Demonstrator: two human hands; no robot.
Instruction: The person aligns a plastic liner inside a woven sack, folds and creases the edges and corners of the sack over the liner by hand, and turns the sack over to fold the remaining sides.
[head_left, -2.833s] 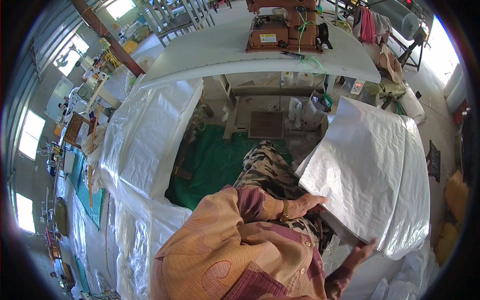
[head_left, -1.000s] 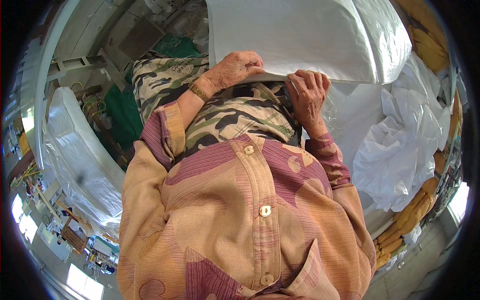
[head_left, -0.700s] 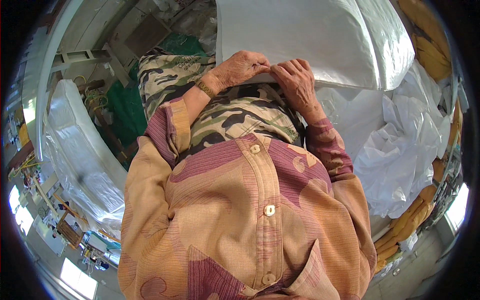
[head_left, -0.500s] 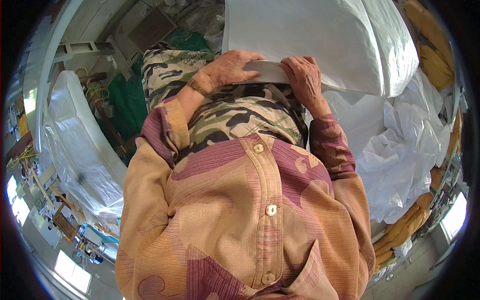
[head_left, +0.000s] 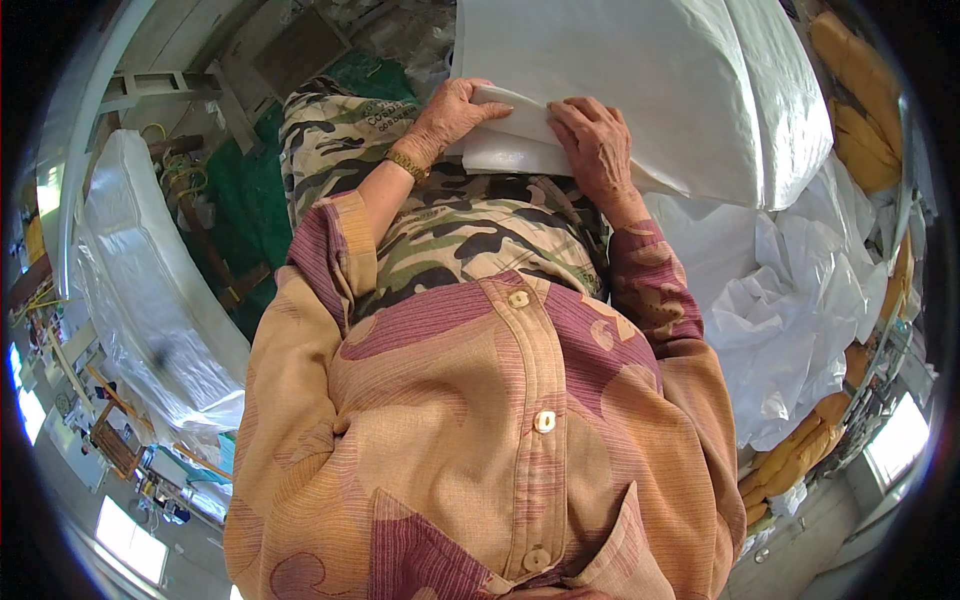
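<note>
A stack of smooth white plastic sheets or bags (head_left: 640,70) extends away from my lap, its near edge between my hands. My left hand (head_left: 442,122) is closed on the left end of a raised edge, thumb over the top and fingers partly hidden. My right hand (head_left: 598,150) bends its fingers over the same edge further right, pinching it. Below the lifted edge, a lower white layer (head_left: 512,157) lies against my camouflage-patterned trousers (head_left: 470,225). Whether one sheet or several are pinched cannot be made out.
Crumpled white plastic (head_left: 785,300) heaps up at my right. A long plastic-wrapped white bundle (head_left: 160,290) lies at the left, beside green cloth (head_left: 245,200) and a metal frame (head_left: 160,90). Yellow-brown folded material (head_left: 855,100) sits at the far right.
Both hands have shifted slightly, the left one away from me. The white edge between them has lifted and tilted, and a lower layer now shows beneath it.
</note>
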